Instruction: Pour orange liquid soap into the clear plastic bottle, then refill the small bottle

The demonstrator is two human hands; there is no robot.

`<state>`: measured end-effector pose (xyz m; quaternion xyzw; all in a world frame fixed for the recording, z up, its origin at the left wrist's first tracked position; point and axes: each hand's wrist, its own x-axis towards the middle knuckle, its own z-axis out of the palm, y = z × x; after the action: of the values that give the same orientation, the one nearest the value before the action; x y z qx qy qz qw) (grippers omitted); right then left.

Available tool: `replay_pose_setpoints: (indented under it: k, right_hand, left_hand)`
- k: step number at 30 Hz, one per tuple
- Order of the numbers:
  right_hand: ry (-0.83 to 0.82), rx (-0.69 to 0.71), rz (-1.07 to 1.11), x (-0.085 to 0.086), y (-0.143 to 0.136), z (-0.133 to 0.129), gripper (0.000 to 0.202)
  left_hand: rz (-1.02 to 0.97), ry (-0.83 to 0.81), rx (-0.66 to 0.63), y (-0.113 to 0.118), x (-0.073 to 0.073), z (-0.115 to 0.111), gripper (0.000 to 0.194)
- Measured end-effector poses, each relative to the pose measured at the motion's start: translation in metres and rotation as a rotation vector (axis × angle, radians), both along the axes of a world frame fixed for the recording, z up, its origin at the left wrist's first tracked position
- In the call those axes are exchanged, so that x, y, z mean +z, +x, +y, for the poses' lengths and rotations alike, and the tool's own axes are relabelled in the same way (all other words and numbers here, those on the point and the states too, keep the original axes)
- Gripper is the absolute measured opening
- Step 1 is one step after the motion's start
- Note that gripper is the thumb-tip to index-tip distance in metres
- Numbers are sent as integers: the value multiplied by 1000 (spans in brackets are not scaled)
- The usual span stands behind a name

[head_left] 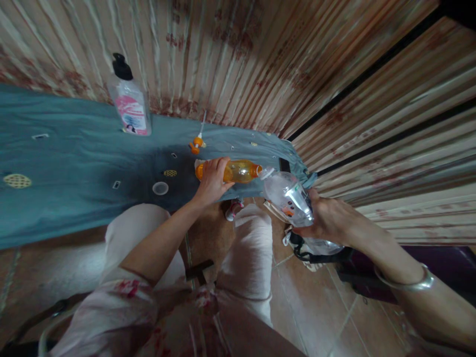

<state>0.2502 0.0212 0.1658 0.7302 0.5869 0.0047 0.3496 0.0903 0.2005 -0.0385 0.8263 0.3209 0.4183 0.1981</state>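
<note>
My left hand (214, 182) is wrapped round an amber pump-type bottle (242, 171) without its top, lying nearly level with its mouth to the right. In my right hand (329, 218) is a large clear plastic bottle (288, 196), tilted so that its mouth points up and left. The two mouths meet or almost meet; whether liquid passes between them I cannot tell. An orange pump head (197, 144) with its thin tube lies on the teal cloth (85, 148) beyond my left hand. A round whitish cap (160, 188) rests on the cloth nearer my knee.
A clear bottle with a black pump (130, 106) and pink label stands at the back left, by the pleated curtain (223, 59). A small dark flat object (284, 165) lies near the cloth's right end. A bag (308, 253) sits on the tiled floor, below my right hand.
</note>
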Motion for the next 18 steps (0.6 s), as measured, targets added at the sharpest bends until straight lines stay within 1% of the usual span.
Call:
replay_pose_setpoints:
  k: [3,5,12,18]
  right_hand:
    - [-7,12,17,2,-1,0,61]
    - [-18,6,16,3,-3,1,60]
    - [-38,6,7,4,-4,1,64]
    - [1,12,-14,0,2,-1,71]
  left_hand:
    - [-4,7,3,0,0,0,70]
    - [-6,11,3,0,-1,0,70]
    - [0,-1,10,1,-3,2,70]
    - [-2,-2,-2,0,-1,0,71]
